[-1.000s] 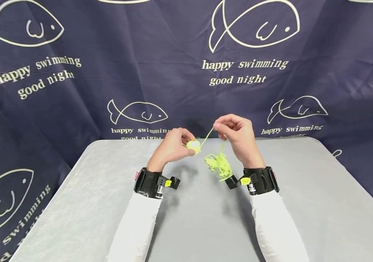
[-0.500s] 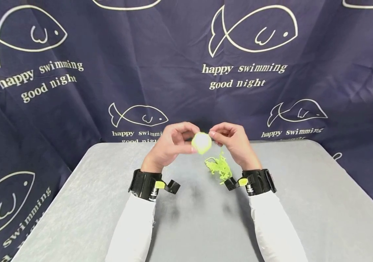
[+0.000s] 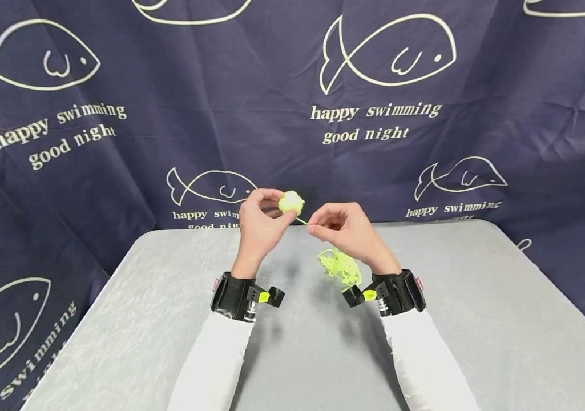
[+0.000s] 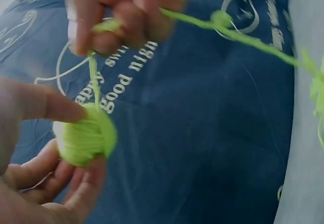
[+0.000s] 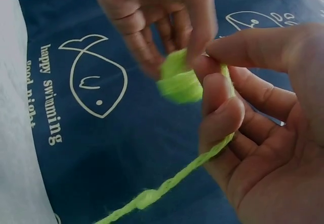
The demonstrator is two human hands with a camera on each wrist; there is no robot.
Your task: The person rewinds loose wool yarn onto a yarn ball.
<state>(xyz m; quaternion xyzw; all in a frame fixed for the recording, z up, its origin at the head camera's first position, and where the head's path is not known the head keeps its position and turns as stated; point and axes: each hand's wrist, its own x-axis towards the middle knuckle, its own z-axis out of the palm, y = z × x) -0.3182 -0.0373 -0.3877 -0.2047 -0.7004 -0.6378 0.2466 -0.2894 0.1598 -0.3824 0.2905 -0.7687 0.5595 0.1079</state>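
A small ball of yellow-green yarn [image 4: 83, 135] is held between the thumb and fingers of my left hand [image 3: 261, 222], raised above the table's far edge. From the ball a short strand of yarn [image 4: 94, 82] runs to my right hand [image 3: 346, 231], which pinches it between thumb and forefinger. In the right wrist view the yarn passes through the curled fingers of that hand and trails off with a knot-like lump [image 5: 147, 198] in it. A loose tangle of the same yarn [image 3: 341, 267] lies on the table below my right hand.
The grey table [image 3: 292, 354] reaches back to a dark blue curtain [image 3: 282, 131] printed with white fish and lettering. Black wrist straps [image 3: 233, 297] with small camera mounts jut inward from both wrists, the right one close to the tangle.
The ball has risen and turned in my left hand, after first moving right. My right hand has come left and down, closer to the ball, and the strand between them is shorter.
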